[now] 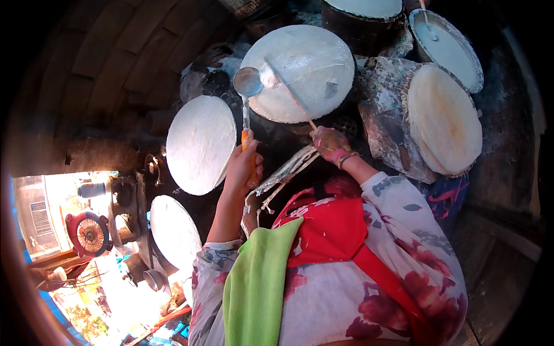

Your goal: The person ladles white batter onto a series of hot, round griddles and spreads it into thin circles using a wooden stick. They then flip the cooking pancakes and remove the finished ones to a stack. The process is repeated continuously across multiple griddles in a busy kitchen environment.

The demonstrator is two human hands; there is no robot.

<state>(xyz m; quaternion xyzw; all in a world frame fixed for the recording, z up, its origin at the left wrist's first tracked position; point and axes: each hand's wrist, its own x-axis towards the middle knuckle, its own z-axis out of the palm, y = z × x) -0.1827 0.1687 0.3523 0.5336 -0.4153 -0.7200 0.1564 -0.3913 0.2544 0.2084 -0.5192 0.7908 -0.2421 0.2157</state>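
Observation:
My left hand (246, 166) grips a ladle by its orange handle (246, 137). The ladle's metal bowl (248, 81) hangs over the left rim of a large round white surface (311, 56). In my right hand (331, 143), which wears a stained glove, is a thin wooden stick (295, 96). It slants up and left across that surface, its far end near a bright white lump (269, 77). A small grey patch (331, 89) shows at the surface's lower right. White-crusted strips (283, 171) lie between my forearms.
Round white discs (201, 145) (174, 232) stand at left. At right, a round support bears a tan-stained white sheet (446, 121), beside a crusted block (387, 129). Behind it, a pot (450, 54) holds white liquid and a utensil. Another white-topped vessel (368, 6) stands at the top. A fan (90, 233) is far left.

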